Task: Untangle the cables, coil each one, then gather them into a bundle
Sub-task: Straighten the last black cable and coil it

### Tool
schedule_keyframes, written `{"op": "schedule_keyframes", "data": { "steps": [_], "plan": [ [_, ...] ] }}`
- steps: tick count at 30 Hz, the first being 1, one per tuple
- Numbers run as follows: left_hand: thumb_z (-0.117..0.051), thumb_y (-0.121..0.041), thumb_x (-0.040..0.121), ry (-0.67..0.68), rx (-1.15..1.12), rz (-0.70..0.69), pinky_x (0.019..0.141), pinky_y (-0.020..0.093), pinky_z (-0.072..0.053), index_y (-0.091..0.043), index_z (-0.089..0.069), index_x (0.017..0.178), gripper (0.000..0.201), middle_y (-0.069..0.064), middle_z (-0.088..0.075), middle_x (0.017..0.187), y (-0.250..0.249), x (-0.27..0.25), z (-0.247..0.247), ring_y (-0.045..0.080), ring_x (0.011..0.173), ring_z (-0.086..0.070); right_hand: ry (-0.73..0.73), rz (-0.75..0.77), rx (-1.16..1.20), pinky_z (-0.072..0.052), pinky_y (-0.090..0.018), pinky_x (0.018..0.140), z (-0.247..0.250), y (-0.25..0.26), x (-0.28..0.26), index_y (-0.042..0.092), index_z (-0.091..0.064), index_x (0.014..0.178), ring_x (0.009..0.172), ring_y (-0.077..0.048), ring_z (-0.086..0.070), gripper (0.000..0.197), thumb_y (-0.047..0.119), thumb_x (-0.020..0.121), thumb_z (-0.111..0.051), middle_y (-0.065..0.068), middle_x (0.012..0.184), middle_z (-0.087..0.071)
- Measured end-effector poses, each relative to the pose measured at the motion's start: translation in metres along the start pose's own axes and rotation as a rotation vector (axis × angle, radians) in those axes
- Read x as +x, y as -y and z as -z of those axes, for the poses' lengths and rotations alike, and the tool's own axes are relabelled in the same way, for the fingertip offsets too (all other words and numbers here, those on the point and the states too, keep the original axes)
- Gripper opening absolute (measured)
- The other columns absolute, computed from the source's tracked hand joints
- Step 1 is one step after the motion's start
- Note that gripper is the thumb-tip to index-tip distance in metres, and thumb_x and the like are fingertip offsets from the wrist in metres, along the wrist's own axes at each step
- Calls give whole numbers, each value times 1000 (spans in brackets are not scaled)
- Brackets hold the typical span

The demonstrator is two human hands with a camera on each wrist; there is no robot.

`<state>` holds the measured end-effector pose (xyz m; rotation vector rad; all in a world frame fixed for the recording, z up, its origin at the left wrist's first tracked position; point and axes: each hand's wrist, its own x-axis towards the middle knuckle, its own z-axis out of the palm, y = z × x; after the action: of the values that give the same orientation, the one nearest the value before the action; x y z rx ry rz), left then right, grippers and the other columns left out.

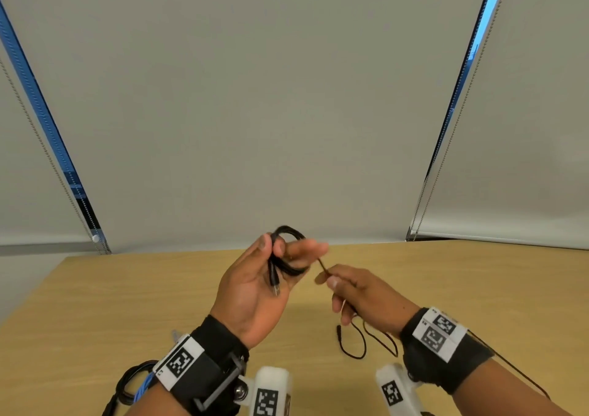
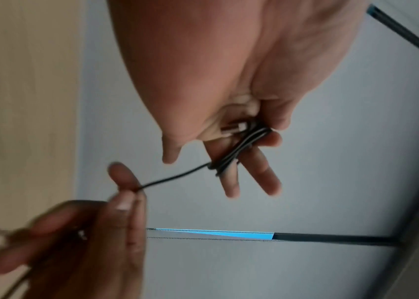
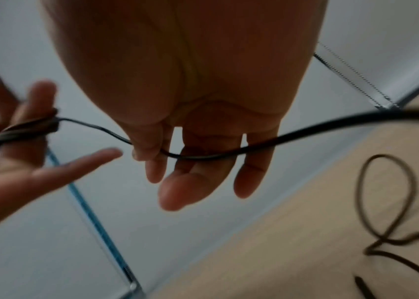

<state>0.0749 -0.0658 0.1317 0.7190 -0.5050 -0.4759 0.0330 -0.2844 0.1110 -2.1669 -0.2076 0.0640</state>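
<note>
My left hand [image 1: 287, 250] is raised above the table with its palm up. A coil of black cable [image 1: 287, 269] is wound round its fingers, and the thumb pins the strands. One plug [image 1: 276, 288] of the cable hangs over the palm. In the left wrist view the coil [image 2: 239, 149] crosses the fingers. A short, taut strand [image 2: 175, 178] runs from it to my right hand [image 1: 326, 280], which pinches it between thumb and forefinger. In the right wrist view the cable [image 3: 305, 131] passes through that hand. The loose tail [image 1: 353, 342] loops on the table below, ending in a plug [image 1: 338, 331].
The wooden table [image 1: 127, 304] ends at a wall of closed roller blinds [image 1: 287, 97] with bead chains. Another black cable coil [image 1: 130, 380] with something blue lies at the near left edge, beside my left forearm.
</note>
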Motion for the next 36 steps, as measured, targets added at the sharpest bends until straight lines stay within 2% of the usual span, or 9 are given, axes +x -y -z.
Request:
{"op": "schedule_keyframes", "data": {
  "steps": [4, 9, 12, 15, 20, 23, 24, 30, 36],
  "plan": [
    [-43, -31, 105, -192, 175, -106, 114, 48, -31, -16, -49, 86, 25, 16, -66, 135, 2, 10, 3, 32, 129, -61, 175, -53, -94, -51, -25, 62, -20, 4, -7, 44, -56, 128, 58, -7, -58, 27, 41, 104, -43, 6, 70, -62],
    [-43, -24, 107, -333, 822, -116, 103, 29, -38, -17, -54, 85, 26, -14, -73, 122, 10, 16, 23, 1, 119, -63, 182, 99, -308, -48, -23, 67, -16, 24, -13, 28, -64, 111, 70, -2, -57, 21, 38, 103, -47, 19, 75, -62],
    [-45, -24, 107, -253, 993, -35, 89, 18, -41, -23, -65, 88, 27, -21, -75, 108, 21, 12, 27, -10, 106, -64, 102, 205, -353, -48, -32, 69, -9, 38, -12, 24, -66, 103, 70, -13, -58, 25, 40, 103, -47, 5, 79, -66],
    [-43, -23, 108, -153, 962, 54, 85, 29, -44, -25, -71, 84, 36, -13, -76, 89, 32, 2, 27, 3, 91, -67, -31, 265, -407, -47, -25, 68, 2, 44, -6, 27, -70, 101, 72, -5, -57, 21, 35, 102, -51, 12, 79, -63],
    [-39, -49, 100, -56, 790, 147, 88, 26, -42, -27, -67, 82, 39, 10, -78, 84, 42, -11, 17, 14, 109, -70, -160, 213, -177, -56, -33, 72, 4, 42, -2, 24, -64, 95, 76, -9, -62, 9, 25, 100, -57, 7, 91, -64],
    [-41, -63, 94, -81, 758, 104, 91, 51, -45, -24, -62, 81, 46, 9, -71, 76, 45, -12, 15, 38, 101, -65, -97, 183, 30, -57, -36, 65, -3, 41, -1, 21, -60, 99, 68, -18, -66, 10, 23, 103, -51, -2, 89, -70],
    [-42, -64, 93, -81, 743, 88, 94, 57, -43, -22, -60, 80, 48, 8, -68, 74, 46, -12, 15, 38, 97, -64, -83, 184, 57, -56, -37, 64, -5, 41, 0, 21, -59, 99, 66, -19, -66, 11, 23, 104, -49, -4, 87, -70],
    [-54, -51, 94, -95, 611, 69, 87, 35, -51, -20, -61, 74, 38, 8, -59, 66, 40, -11, 20, 29, 82, -69, -73, 286, -29, -47, -19, 59, -14, 39, 4, 23, -55, 99, 69, -7, -58, 16, 26, 106, -41, 6, 83, -63],
    [-60, -38, 94, -90, 473, 88, 83, 47, -59, -12, -61, 73, 34, 9, -48, 60, 40, -14, 21, 22, 65, -58, -83, 318, -183, -49, -50, 70, -17, 41, 8, 23, -55, 99, 70, -23, -56, 15, 27, 106, -42, -5, 81, -62]
  ]
}}
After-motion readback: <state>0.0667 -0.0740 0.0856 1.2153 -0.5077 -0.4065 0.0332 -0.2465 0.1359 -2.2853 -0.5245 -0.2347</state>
